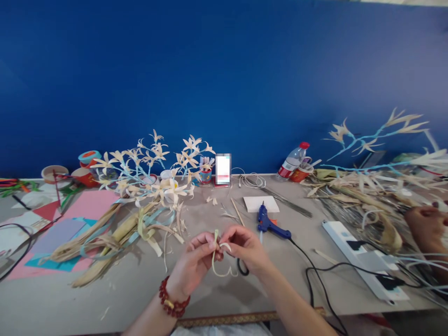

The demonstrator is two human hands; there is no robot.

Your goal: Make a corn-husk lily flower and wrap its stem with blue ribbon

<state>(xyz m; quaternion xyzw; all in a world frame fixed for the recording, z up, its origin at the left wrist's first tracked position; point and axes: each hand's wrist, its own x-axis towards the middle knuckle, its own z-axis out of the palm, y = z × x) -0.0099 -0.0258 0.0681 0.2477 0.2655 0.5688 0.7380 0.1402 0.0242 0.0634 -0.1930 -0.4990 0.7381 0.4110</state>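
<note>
My left hand (193,264), with a red bead bracelet at the wrist, and my right hand (245,249) meet above the table's front middle. Both pinch a thin pale strip of dried leaf (216,261) that curls down in a loop between them. A black scissors handle (242,268) shows under my right hand; whether the hand holds it I cannot tell. A blue glue gun (268,223) lies just beyond my right hand, its black cord running to the right.
A spray of handmade pale flowers on blue stems (154,172) and dried husks (105,242) lie left. Coloured paper (80,210), tape rolls, a water bottle (292,163), a white power strip (364,256) and another person's hand (425,226) at right.
</note>
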